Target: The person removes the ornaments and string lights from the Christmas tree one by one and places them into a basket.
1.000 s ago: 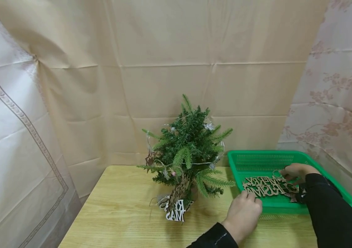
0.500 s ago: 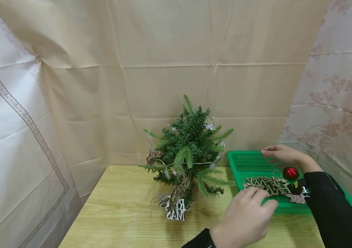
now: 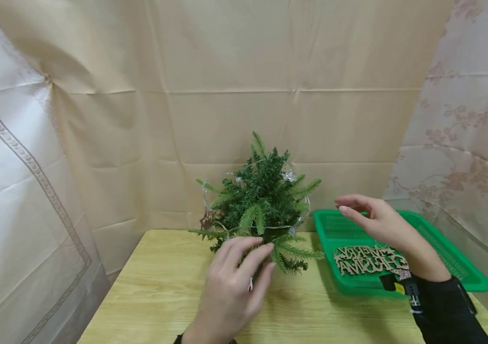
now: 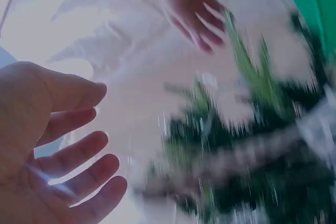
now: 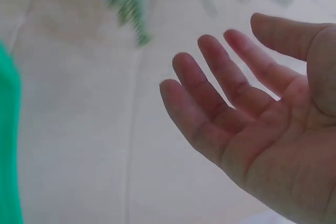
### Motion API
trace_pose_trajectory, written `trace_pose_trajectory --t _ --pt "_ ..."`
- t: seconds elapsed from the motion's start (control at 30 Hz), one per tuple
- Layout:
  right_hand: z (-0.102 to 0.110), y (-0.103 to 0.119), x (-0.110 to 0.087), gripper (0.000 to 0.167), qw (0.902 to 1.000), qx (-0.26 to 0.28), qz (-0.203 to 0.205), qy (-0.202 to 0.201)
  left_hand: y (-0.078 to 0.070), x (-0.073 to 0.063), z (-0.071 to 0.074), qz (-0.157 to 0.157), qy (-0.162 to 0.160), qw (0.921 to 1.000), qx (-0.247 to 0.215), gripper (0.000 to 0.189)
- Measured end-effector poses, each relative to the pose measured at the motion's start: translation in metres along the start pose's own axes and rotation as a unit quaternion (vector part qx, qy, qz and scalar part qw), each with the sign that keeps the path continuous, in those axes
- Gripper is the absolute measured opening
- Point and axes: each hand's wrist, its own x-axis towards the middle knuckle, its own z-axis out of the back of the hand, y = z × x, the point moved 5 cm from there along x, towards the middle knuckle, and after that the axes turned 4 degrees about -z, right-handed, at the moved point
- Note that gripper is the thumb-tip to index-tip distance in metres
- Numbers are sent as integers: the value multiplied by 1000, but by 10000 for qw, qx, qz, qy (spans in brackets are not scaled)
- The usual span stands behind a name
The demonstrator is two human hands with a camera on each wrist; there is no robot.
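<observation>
A small artificial Christmas tree (image 3: 265,191) stands on the wooden table, with a light string and a brown star ornament (image 3: 206,220) on its branches. My left hand (image 3: 233,282) is in front of the tree's lower part, fingers loosely bent and apart; the left wrist view shows nothing in it. It hides most of the tree's base. My right hand (image 3: 381,222) hovers above the green basket (image 3: 325,224), its palm bare in the right wrist view. Inside the basket lie wooden "Merry Christmas" letter ornaments (image 3: 368,260).
The wooden table (image 3: 140,286) ends at its left edge beside a white cloth (image 3: 24,215). A beige cloth (image 3: 226,95) hangs behind the tree, and a flowered cloth (image 3: 471,143) hangs at the right.
My left hand has moved left from the basket's front to before the tree. My right hand has lifted out of the basket and shifted left. A red ball seen earlier is now hidden.
</observation>
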Motion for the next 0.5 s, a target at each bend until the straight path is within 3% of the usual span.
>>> trace_pose_trajectory --t 0.13,0.2,0.33,0.4,0.5 --pt "-20 29 -22 31 9959 -82 460 -772 22 -21 18 628 44 9980 -94 38" --pt "-31 43 -32 29 9885 -215 776 -1281 28 -31 21 846 81 9962 -183 45" --pt "-53 66 -46 32 9701 32 1256 -2076 35 -44 19 1112 71 9930 -393 58" --pt "-64 74 -48 34 9664 468 1377 -2118 39 -47 17 1231 115 9912 -475 62" --pt "-81 84 -47 36 9658 1177 1426 -1815 45 -49 15 1619 388 9841 -623 66"
